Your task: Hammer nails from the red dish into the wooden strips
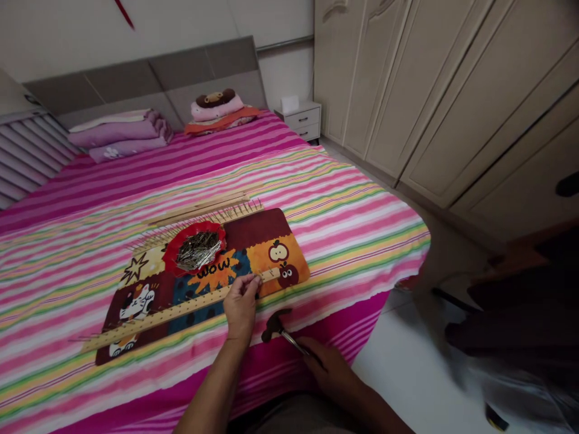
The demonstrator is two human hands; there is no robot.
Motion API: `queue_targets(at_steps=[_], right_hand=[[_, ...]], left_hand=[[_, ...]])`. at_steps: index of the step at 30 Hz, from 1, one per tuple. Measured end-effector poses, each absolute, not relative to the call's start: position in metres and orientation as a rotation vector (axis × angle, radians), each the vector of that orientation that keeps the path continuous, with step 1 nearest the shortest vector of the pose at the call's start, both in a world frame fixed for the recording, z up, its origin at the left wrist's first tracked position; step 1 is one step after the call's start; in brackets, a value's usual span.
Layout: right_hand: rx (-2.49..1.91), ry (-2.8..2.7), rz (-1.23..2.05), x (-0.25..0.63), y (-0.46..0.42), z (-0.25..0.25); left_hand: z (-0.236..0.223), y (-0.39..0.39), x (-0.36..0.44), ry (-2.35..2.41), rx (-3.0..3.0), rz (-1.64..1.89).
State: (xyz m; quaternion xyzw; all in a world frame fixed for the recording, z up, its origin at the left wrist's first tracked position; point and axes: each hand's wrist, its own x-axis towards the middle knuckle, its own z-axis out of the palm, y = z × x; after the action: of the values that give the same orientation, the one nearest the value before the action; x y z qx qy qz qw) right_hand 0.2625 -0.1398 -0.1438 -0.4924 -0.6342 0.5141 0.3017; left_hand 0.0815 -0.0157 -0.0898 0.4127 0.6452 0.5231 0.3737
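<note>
My left hand [241, 303] rests over a narrow wooden strip [183, 307], its thumb and fingers pinched together near the strip's right end. Whatever is between the fingertips is too small to make out. Rows of thin nails stick up along the strip to the left of the hand. In my right hand [328, 364] is a claw hammer [275, 325], held by its handle low over the bed's front edge. A red dish [168, 260] heaped with loose nails [199, 250] stands behind the strip, on a printed mat [265, 226].
Behind the dish lies another nail-studded strip [239, 211], with bare wooden strips [203, 203] beyond it. Everything rests on a bed with a striped sheet [353, 208]. Folded bedding [126, 132] sits near the headboard. A nightstand [302, 117] and wardrobe [384, 78] line the right side.
</note>
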Motion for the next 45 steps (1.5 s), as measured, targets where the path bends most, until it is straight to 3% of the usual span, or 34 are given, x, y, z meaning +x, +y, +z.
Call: queue_targets(at_steps=[14, 20, 37, 45], right_hand=[[-1.285, -1.658, 1.36, 0.261, -0.141, -0.143], [-1.321, -1.658, 1.297, 0.264, -0.149, -0.13], [-1.475, -2.079, 0.515, 0.265, -0.081, -0.034], [-1.42, -2.029, 0.652, 0.271, -0.091, -0.032]], left_hand=[[-0.095, -0.017, 0.087, 1.683, 1.123, 1.321], [-0.1, -0.015, 0.086, 1.82, 1.419, 1.299], [-0.096, -0.015, 0.087, 1.809, 1.695, 1.248], [-0.099, -0.014, 0.085, 1.827, 1.667, 1.209]])
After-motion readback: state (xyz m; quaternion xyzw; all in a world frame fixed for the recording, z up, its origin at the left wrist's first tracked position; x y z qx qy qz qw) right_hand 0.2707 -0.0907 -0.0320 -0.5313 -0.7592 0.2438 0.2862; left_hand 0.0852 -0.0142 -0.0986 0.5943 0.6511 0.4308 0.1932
